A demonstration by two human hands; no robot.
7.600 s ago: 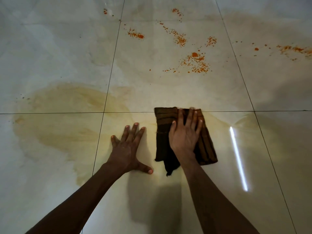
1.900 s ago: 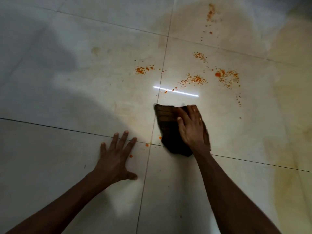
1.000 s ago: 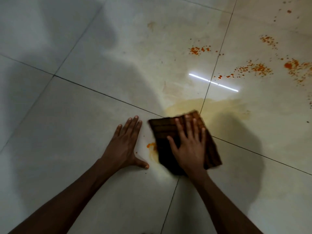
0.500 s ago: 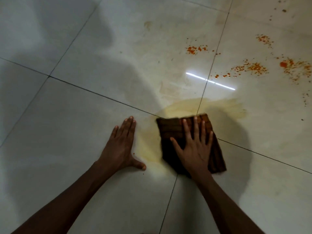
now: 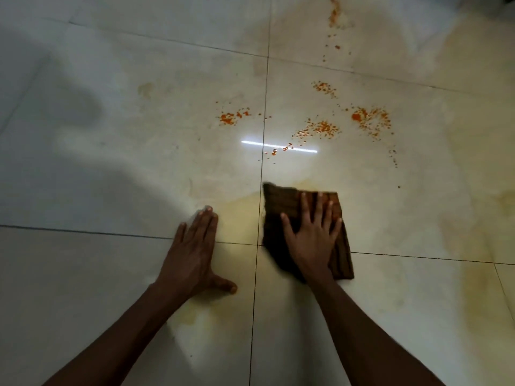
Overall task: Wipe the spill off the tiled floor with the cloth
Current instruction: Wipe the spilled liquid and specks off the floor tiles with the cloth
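Note:
A folded dark brown cloth [image 5: 280, 207] lies flat on the pale tiled floor [image 5: 111, 168], just right of a grout line. My right hand [image 5: 312, 240] presses down on it, palm flat and fingers spread. To its left, my left hand [image 5: 192, 252] rests flat on the floor with nothing in it. A wet yellow smear [image 5: 239, 218] shows between the two hands. Beyond the cloth lie orange spill specks [image 5: 320, 126], a patch to the left [image 5: 231, 117] and another to the right [image 5: 367, 118].
More orange drops [image 5: 333, 15] trail toward the far edge. A yellowish film [image 5: 473, 274] covers the tiles on the right. A bright strip of reflected light [image 5: 278, 146] crosses the grout line. My shadow darkens the tiles at far left.
The cloth and my right hand have slid right, off the grout crossing, leaving a yellow smear beside my left hand. The view has turned, so the orange specks sit straight ahead.

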